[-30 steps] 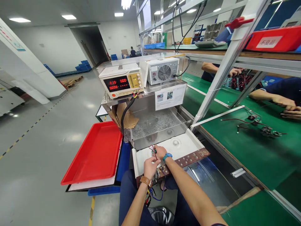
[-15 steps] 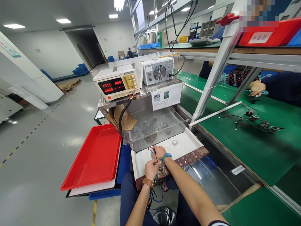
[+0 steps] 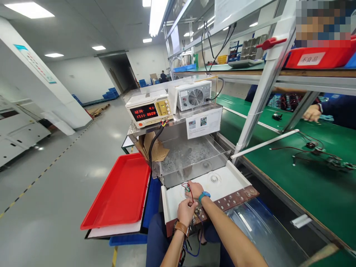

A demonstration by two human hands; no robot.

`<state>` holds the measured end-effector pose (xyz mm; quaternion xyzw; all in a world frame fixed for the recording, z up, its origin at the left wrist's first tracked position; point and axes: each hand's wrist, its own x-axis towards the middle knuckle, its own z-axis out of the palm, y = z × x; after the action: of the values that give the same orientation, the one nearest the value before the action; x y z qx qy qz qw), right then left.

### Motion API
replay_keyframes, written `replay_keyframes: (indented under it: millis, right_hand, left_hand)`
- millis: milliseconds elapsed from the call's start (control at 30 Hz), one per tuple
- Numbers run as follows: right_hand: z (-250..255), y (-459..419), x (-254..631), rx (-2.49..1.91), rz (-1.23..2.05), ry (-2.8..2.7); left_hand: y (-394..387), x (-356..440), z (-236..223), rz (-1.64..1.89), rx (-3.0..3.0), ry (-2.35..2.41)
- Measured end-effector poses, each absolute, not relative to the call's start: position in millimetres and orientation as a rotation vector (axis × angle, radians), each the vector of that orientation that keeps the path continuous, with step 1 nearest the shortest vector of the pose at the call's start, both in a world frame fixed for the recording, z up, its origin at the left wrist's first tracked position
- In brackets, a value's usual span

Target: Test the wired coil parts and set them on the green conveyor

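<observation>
My right hand (image 3: 195, 190) rests on the white tray (image 3: 222, 181) of the test fixture, its fingers closed on a small green circuit board with red and black wires (image 3: 187, 187). My left hand (image 3: 185, 211), with a brown watch strap, sits just below it with fingers curled down at the brown terminal strip (image 3: 230, 200); what it grips is hidden. Blue and black wires (image 3: 191, 248) hang beneath the strip. Beyond the tray stands a clear plastic box (image 3: 191, 157).
A power supply (image 3: 148, 109) with red digits and a fan unit (image 3: 194, 95) sit on top of the fixture. A red tray (image 3: 119, 193) lies to the left. Another person's hand (image 3: 311, 113) works at the green bench (image 3: 292, 174) on the right, where wired parts (image 3: 319, 152) lie.
The view has tilted up and shifted. The power supply's lower display went from zeros to other numbers. My hands stay at the same spot on the fixture.
</observation>
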<state>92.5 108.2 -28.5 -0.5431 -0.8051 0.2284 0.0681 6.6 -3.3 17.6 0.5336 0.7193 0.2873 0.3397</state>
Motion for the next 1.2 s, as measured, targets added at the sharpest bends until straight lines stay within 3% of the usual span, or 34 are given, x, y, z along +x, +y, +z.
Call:
replay_keyframes:
  millis: [1200]
  right_hand:
    - [-23.7,108.2,90.0,-1.642,0.689,-2.398]
  left_hand:
    - [-4.1,6.8,20.8,0.720,1.406,1.902]
